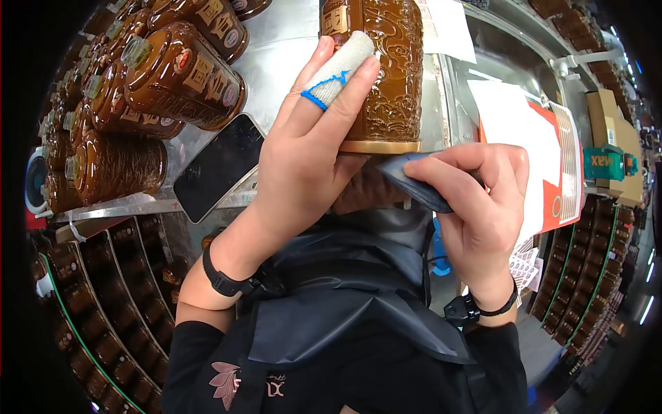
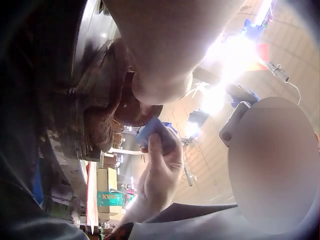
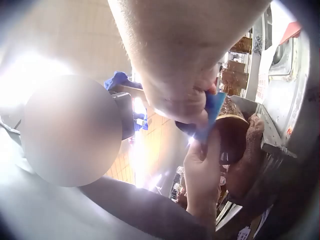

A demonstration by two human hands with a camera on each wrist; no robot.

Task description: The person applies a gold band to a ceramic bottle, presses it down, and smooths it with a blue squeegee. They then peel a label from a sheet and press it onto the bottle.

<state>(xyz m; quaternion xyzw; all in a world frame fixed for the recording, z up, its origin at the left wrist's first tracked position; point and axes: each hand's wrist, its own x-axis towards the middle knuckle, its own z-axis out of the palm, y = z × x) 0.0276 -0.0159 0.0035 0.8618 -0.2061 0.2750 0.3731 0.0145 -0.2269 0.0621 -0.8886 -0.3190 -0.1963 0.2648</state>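
My left hand (image 1: 324,103) grips a brown embossed bottle (image 1: 386,69) and holds it up off the metal table, base towards me. One finger of that hand wears a white bandage (image 1: 338,69) with blue edging. My right hand (image 1: 431,186) pinches a dark blue cloth (image 1: 407,176) against the gold rim of the bottle's base. The left wrist view looks up at the bottle base (image 2: 132,107), the cloth (image 2: 150,131) and the right hand (image 2: 160,170). In the right wrist view the cloth (image 3: 215,107) lies against the bottle (image 3: 232,132), with the left hand (image 3: 202,175) below.
Several matching brown bottles (image 1: 179,69) lie in rows on the metal table (image 1: 283,48) at the left. A black phone (image 1: 217,165) rests near the table edge. Papers (image 1: 524,138), a cardboard box (image 1: 610,138) and a green dispenser (image 1: 607,163) sit at right. Crates of bottles (image 1: 89,303) stand below.
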